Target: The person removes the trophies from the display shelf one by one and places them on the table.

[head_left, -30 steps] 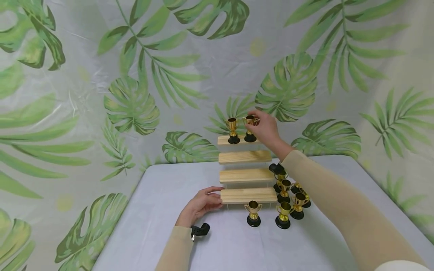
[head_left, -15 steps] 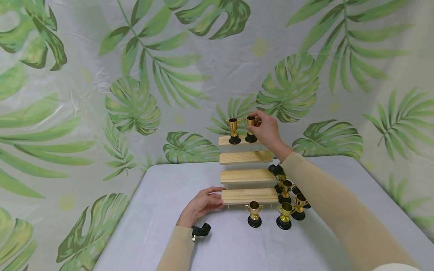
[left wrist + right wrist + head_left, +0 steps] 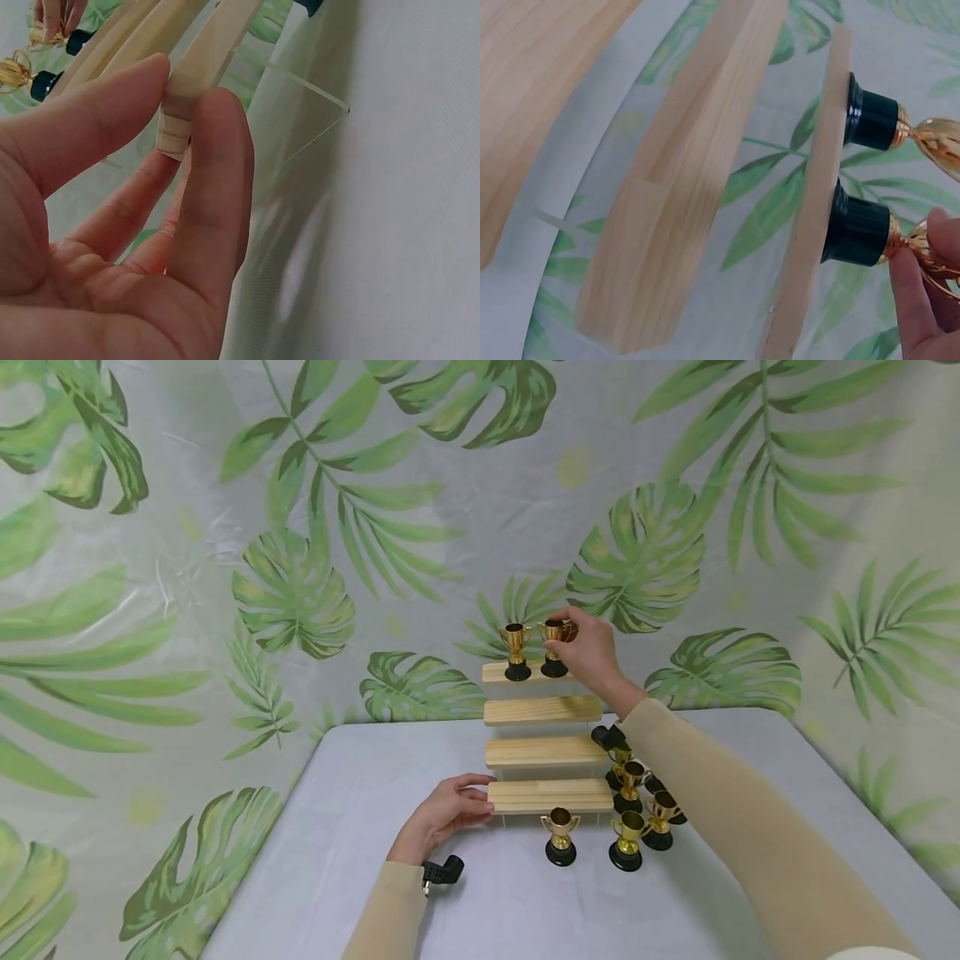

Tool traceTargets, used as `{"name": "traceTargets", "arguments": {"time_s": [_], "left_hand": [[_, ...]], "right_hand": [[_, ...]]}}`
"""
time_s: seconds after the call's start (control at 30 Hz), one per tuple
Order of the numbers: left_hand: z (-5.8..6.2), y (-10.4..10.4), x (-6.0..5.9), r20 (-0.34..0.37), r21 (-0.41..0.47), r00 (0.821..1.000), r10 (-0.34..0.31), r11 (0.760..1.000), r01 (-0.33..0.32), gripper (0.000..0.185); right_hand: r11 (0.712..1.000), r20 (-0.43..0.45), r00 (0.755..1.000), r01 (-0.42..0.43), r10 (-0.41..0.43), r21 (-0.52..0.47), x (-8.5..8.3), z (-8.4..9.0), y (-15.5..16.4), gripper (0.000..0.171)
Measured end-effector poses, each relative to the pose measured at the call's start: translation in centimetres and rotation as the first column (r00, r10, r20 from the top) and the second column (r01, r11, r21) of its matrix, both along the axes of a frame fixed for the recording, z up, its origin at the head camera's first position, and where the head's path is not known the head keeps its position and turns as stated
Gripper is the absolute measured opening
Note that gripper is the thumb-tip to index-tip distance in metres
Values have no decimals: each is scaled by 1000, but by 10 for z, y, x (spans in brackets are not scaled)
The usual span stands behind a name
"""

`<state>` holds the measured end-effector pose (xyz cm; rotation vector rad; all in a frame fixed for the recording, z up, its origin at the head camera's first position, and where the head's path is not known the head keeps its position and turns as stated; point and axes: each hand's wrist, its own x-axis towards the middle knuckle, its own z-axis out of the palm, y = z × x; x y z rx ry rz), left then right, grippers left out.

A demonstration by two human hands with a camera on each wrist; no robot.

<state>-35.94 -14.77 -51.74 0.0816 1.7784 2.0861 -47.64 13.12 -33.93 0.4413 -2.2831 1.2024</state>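
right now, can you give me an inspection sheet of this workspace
surface: table under a pale grey cloth
job's things: wooden tiered stand with four steps; two gold trophies on the top step, left trophy free, right trophy held
clutter: loose trophies on the cloth right of the stand, one in front
grippers: left hand grips the end of the bottom step; right hand pinches the right trophy's cup
cables: nothing seen
surroundings: leaf-print backdrop
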Motion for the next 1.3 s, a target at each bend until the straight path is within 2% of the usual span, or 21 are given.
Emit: {"name": "traceTargets", "arguments": {"time_s": [0.37, 0.73, 1.3], "left_hand": [[2, 2, 2, -14, -25, 1000, -1, 1000, 1, 55], [1, 1, 2, -25, -25, 1000, -17, 1000, 17, 56], [3, 3, -1, -23, -57, 1000, -12, 998, 10, 57]], "right_hand": [[1000, 11, 1000, 0, 1, -13, 0, 1, 0, 43], [1000, -1, 1000, 5, -5, 29, 4, 7, 3, 43], [1000, 30, 1000, -11, 10, 28, 18, 18, 10, 43]]}}
